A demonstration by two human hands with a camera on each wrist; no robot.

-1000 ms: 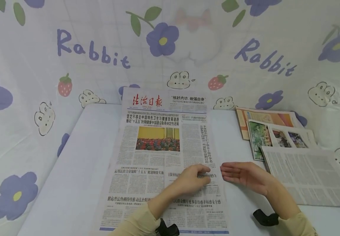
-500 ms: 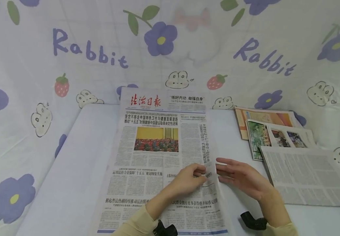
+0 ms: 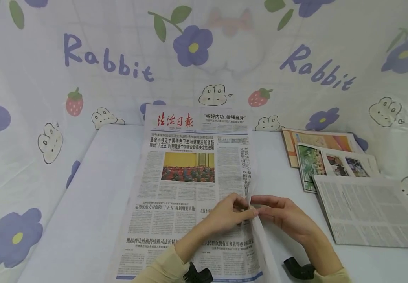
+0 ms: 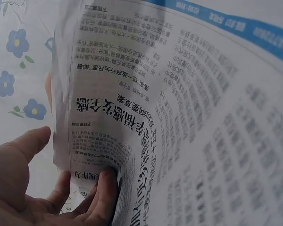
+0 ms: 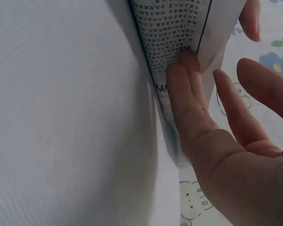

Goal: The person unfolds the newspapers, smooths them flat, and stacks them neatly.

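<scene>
A newspaper (image 3: 179, 196) with a red masthead lies lengthwise on the white table, its near right edge lifted and bowed towards the left. My left hand (image 3: 226, 214) lies over its right side, fingers loosely bent; in the left wrist view some fingers (image 4: 104, 195) touch the printed face while the upper ones stand apart from the edge. My right hand (image 3: 289, 216) is outside the raised edge. Its long fingers (image 5: 184, 103) press on the sheet's other face in the right wrist view, thumb apart. In the head view both hands' fingertips meet at the edge.
Three folded papers overlap on the right: an orange-bordered one (image 3: 292, 147) at the back, one with colour photos (image 3: 338, 161), and a grey printed one (image 3: 370, 212) nearest. A rabbit-patterned sheet (image 3: 175, 86) hangs behind the white table (image 3: 94, 188). Black wrist mounts (image 3: 299, 269) sit below my hands.
My right hand has moved left to the newspaper's right edge and pushed it up and inward, so that the near right part now bows. My left hand stays nearly in place, its thumb nearer the right fingertips.
</scene>
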